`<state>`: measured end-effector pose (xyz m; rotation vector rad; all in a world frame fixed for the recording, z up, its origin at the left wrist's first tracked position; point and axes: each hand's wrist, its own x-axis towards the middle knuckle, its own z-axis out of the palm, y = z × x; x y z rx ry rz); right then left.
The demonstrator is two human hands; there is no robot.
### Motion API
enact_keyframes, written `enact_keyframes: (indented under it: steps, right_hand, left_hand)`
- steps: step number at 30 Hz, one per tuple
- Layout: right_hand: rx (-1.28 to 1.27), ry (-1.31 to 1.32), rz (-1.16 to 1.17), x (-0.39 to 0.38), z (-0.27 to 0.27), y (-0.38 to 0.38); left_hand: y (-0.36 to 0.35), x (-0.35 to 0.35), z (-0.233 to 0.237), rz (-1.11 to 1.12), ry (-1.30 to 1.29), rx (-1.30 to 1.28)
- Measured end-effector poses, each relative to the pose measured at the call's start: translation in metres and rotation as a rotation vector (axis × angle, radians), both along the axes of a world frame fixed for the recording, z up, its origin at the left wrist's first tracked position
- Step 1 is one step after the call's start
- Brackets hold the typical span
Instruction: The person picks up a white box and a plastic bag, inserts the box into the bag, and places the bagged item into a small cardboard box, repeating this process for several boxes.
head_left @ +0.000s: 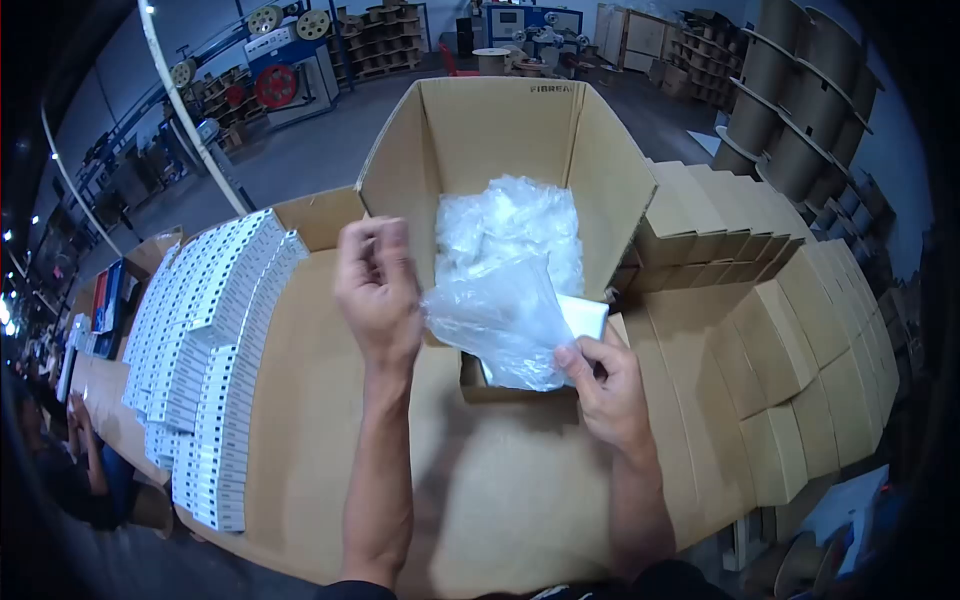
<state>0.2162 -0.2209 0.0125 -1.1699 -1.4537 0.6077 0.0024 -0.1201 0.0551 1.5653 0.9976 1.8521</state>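
Observation:
A clear plastic bag (500, 315) hangs in front of the large open carton (500, 130). My right hand (605, 385) pinches the bag's lower right corner. Behind the bag, beside my right hand, shows a white flat item (582, 318); whether it is inside the bag is unclear. My left hand (378, 275) is raised left of the bag, its fingers curled together; whether they hold anything is hidden. Beneath the bag sits a small open cardboard box (510, 394), partly covered by it. More clear bags (510, 225) lie heaped in the large carton.
Stacks of white boxes (215, 340) stand on the left of the cardboard-covered table (300, 480). Folded brown cartons (800, 350) are lined up on the right. Another person (90, 460) sits at the far left. Large spools (800, 90) stand behind on the right.

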Motion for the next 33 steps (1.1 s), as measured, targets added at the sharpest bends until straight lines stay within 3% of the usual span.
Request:
enact_keyframes:
  steps: [2, 4, 6, 9, 13, 17, 19, 22, 25, 26, 29, 33]
  right_hand:
    - [-0.011, 0.164, -0.051, -0.01, -0.016, -0.031]
    - [-0.034, 0.172, -0.091, -0.018, -0.031, -0.06]
    - [-0.066, 0.282, -0.09, -0.029, -0.049, -0.082]
    - [-0.066, 0.276, -0.117, -0.048, -0.073, -0.113]
    - [-0.109, 0.282, -0.035, -0.051, -0.099, -0.144]
    - [-0.312, 0.564, 0.11, -0.049, -0.105, -0.151]
    - [-0.253, 0.478, 0.049, -0.051, -0.107, -0.155]
    - [-0.165, 0.293, -0.019, -0.052, -0.115, -0.165]
    - [-0.155, 0.256, -0.06, -0.051, -0.117, -0.172]
    - [-0.162, 0.2, -0.069, -0.049, -0.117, -0.173]
    - [-0.154, 0.053, -0.099, -0.047, -0.116, -0.178]
    - [-0.08, -0.083, -0.093, -0.047, -0.104, -0.18]
  left_hand:
    - [-0.027, -0.016, -0.026, -0.113, -0.326, -0.037]
    - [-0.075, 0.003, -0.045, -0.23, -0.382, -0.186]
    - [-0.12, 0.015, -0.072, -0.341, -0.22, -0.306]
    - [-0.163, 0.026, -0.1, -0.212, -0.053, -0.43]
    - [-0.195, 0.032, -0.119, -0.134, -0.18, -0.359]
    - [-0.224, 0.024, -0.147, -0.175, -0.136, -0.422]
    - [-0.231, 0.024, -0.15, -0.116, -0.249, -0.424]
    - [-0.242, 0.001, -0.166, -0.095, -0.154, -0.517]
    - [-0.249, -0.001, -0.157, 0.044, -0.135, -0.309]
    - [-0.244, -0.005, -0.155, 0.171, -0.004, -0.075]
    - [-0.246, -0.016, -0.125, 0.208, 0.544, 0.183]
    - [-0.238, -0.004, -0.095, 0.05, 0.848, 0.25]
